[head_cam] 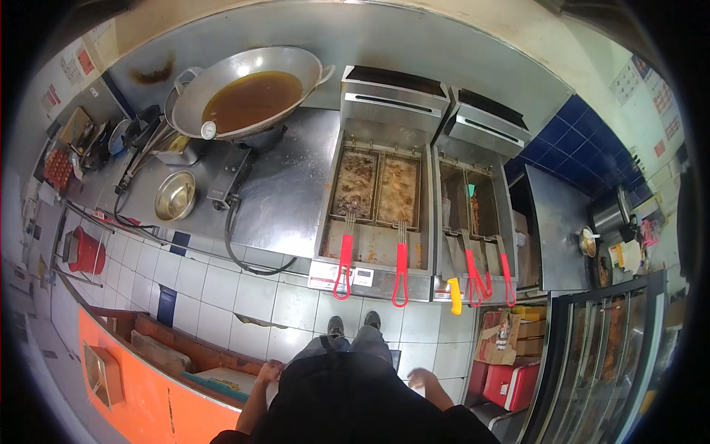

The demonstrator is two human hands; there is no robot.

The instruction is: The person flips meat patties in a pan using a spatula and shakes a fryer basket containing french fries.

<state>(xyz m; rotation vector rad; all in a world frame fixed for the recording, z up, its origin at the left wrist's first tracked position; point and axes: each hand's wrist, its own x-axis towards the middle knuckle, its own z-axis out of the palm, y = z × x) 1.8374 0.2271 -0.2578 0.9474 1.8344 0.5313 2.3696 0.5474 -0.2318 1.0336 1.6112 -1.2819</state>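
My left hand (270, 371) hangs by my left thigh, near the orange counter, its fingers curled. On the other side my right hand (422, 378) hangs over the tiled floor, fingers bent. Whether either hand holds anything is unclear. Before me stands a deep fryer (373, 241) with two wire baskets in bubbling oil. Dark pieces fill the left fry basket (355, 183); pale foam covers the right fry basket (398, 191). Their red handles (400, 272) point towards me. A second fryer (452, 225) beside it has more red-handled baskets and a yellow handle (455, 297) at its front.
A large wok (319, 61) of brown oil, with a dial thermometer (208, 130) at its rim, sits on the steel counter (288, 183). Left of it is a metal bowl (175, 195). A black hose (228, 244) droops over the counter edge. A glass display cabinet (596, 338) stands right.
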